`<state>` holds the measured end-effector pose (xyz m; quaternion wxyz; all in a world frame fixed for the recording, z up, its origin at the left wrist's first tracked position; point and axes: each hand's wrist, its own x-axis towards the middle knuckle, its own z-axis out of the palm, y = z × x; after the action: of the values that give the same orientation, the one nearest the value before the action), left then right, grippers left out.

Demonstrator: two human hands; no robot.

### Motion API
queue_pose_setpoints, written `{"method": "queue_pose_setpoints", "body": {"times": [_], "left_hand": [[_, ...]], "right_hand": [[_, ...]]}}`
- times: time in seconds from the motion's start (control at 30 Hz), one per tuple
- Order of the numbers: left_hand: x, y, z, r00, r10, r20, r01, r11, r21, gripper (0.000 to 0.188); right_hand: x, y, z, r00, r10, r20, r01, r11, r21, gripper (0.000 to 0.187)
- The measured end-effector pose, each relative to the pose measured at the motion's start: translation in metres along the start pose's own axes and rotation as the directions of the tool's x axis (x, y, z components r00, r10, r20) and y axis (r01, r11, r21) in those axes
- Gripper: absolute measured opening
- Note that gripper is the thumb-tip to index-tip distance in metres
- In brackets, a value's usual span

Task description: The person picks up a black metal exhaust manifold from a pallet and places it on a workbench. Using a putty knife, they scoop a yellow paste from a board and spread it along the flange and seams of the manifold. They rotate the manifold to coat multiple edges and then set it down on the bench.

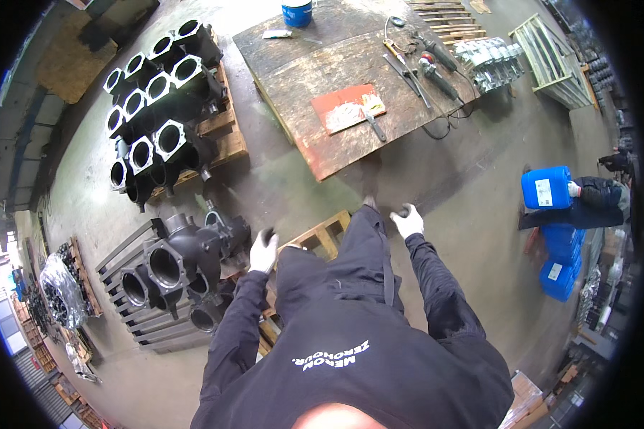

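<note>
My left hand (263, 252), in a white glove with dark fingertips, hangs beside my left thigh. Its fingers are loosely bent, and no object shows in them. Closest to it are black cast pipe bodies with round flanged openings (167, 264), set on a slatted dark metal rack (132, 314). On the other side, my right hand (408, 221), gloved alike, is held out past my right leg. Thumb and fingers are a little apart there, with nothing visible between them. A wooden pallet (325, 239) lies on the floor partly behind my legs.
Ahead stands a worn wooden table (293, 79) with a red sheet (336, 107), a scraper (374, 125), angle grinders (436, 75) and a blue bucket (297, 14). More black castings (168, 136) fill a pallet at left. At right, a person holds a blue canister (546, 188) above others.
</note>
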<state>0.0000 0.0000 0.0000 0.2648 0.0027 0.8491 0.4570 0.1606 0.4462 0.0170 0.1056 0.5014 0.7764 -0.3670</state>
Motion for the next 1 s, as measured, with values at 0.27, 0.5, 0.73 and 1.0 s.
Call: {"method": "queue_pose_setpoints", "body": {"times": [0.27,0.5,0.73,1.0], "left_hand": [[0.260,0.104,0.206,0.999,-0.019,-0.043,0.029,0.971,0.237,0.088],[0.396,0.102,0.290,0.976,0.061,-0.210,0.078,0.801,0.593,0.098],[0.429,0.121,0.297,0.978,0.069,-0.199,0.002,0.942,0.337,0.086],[0.560,0.223,0.332,0.855,0.515,0.065,-0.483,0.744,0.461,0.054]], "right_hand": [[0.268,-0.106,0.049,0.977,-0.213,-0.002,0.193,0.892,-0.408,0.094],[0.368,-0.099,0.088,0.947,-0.317,0.047,0.304,0.846,-0.438,0.070],[0.395,-0.088,0.066,0.924,-0.371,0.093,0.370,0.806,-0.463,0.055],[0.444,-0.063,0.012,0.862,-0.500,-0.083,0.403,0.775,-0.486,0.045]]}}
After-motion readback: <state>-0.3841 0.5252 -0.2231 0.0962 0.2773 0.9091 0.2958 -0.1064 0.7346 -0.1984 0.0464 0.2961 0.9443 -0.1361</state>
